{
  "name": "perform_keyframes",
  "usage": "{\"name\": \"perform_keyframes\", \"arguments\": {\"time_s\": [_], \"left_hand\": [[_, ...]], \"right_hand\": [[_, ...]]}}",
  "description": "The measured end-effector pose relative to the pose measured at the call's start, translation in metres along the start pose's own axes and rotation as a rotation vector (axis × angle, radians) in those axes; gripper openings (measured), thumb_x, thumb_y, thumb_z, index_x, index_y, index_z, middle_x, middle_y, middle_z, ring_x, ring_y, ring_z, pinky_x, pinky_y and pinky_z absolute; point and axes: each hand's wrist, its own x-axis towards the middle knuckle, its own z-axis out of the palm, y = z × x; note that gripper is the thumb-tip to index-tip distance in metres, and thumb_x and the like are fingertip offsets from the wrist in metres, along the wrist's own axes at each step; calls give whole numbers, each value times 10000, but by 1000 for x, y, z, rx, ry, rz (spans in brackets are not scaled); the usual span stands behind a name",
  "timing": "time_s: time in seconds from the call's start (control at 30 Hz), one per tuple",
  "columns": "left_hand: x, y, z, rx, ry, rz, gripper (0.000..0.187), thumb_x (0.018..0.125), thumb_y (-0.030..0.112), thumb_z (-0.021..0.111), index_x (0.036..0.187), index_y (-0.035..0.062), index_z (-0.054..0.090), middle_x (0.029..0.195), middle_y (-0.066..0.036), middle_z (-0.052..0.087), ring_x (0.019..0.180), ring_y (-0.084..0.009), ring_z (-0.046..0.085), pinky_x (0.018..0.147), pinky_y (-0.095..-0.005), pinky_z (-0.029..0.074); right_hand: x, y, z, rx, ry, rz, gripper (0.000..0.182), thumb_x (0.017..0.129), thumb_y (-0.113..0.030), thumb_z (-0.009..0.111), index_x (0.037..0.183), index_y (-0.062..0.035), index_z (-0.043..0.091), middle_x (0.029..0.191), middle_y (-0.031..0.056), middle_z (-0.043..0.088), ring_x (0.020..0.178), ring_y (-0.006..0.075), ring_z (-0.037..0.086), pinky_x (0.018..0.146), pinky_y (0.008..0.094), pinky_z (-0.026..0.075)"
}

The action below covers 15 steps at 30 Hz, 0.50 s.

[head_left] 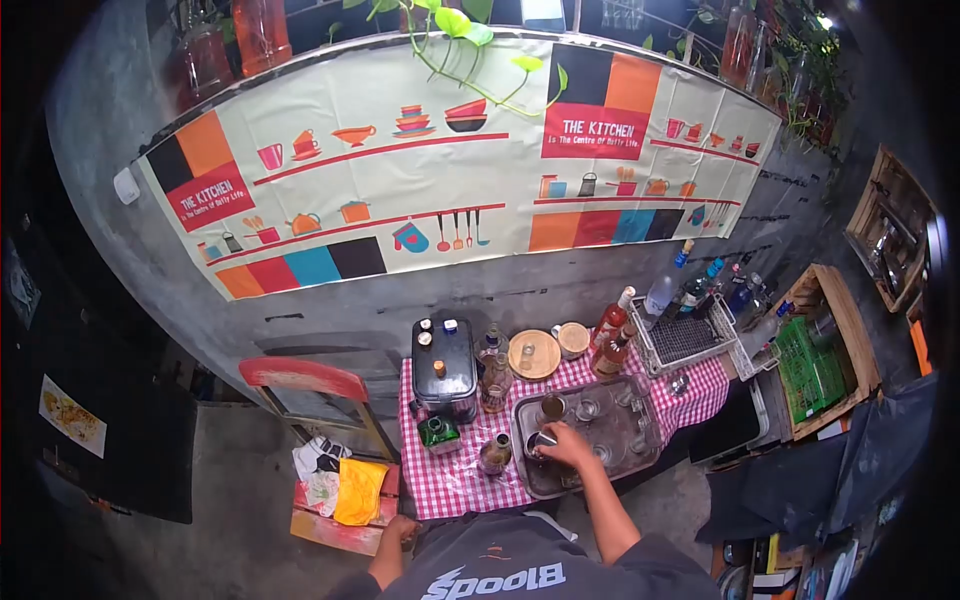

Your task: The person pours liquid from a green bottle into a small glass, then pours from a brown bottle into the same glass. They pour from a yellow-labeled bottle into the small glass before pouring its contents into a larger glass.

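My right hand [568,445] is closed around a small metal cup [541,440] over the left part of a dark tray [585,478]. Just behind it on the tray stands another cup [553,406], with several clear glasses [588,409] to its right. My left hand [401,530] hangs low by the table's front left corner, near the red chair; its fingers look curled, and whether it holds anything is too small to tell. An open-necked bottle [495,455] stands on the checkered cloth [465,485] left of the tray.
A black container [444,365], a green bottle [438,433] and round wooden lids [534,354] stand on the table. Bottles [612,315] and a wire rack [690,345] are at the back right. A chair [335,520] holding cloths is at left, a green crate [815,370] at right.
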Motion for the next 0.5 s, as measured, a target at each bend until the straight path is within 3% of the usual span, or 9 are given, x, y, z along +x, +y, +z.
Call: {"name": "perform_keyframes", "arguments": {"time_s": [0.07,0.1,0.2,0.37,0.47,0.5], "left_hand": [[-3,4,-7,-17,28,46,436,789,399,811,904,-17,750,854,-128,727,712,-257,696,667,-429,560],[-10,5,-9,7,61,52,453,784,404,809,918,-25,750,876,-151,731,744,-277,706,701,-429,565],[-36,19,-13,103,135,71,507,775,424,796,965,-43,748,965,-217,736,866,-337,725,805,-429,570],[-73,62,-31,286,209,133,578,784,459,759,1050,-53,734,1162,-285,689,1118,-410,670,955,-458,534],[-82,87,-39,337,134,195,609,791,467,744,1067,-75,720,1191,-305,667,1143,-419,652,989,-465,518],[-131,118,-46,352,164,291,684,799,482,749,1165,-91,676,1230,-305,657,1167,-413,644,1015,-443,505]], "right_hand": [[-2,-14,-12,-6,-23,44,648,769,-378,830,1279,-24,646,1274,191,644,1195,333,623,1023,394,490],[-4,-19,-16,3,-32,27,661,784,-369,811,1293,6,618,1287,228,623,1191,380,613,1010,430,489],[4,4,-5,-89,-62,12,664,787,-381,801,1294,6,615,1279,228,624,1187,386,610,1017,433,486],[7,8,-10,-160,-100,33,672,775,-418,808,1280,-14,628,1262,207,642,1189,367,614,1021,429,487],[7,17,-12,-183,-127,26,676,771,-427,816,1278,-20,631,1256,198,650,1183,358,621,1015,424,492],[9,18,-13,-184,-138,23,674,773,-427,816,1277,-19,631,1255,199,650,1182,359,621,1012,424,493]]}}
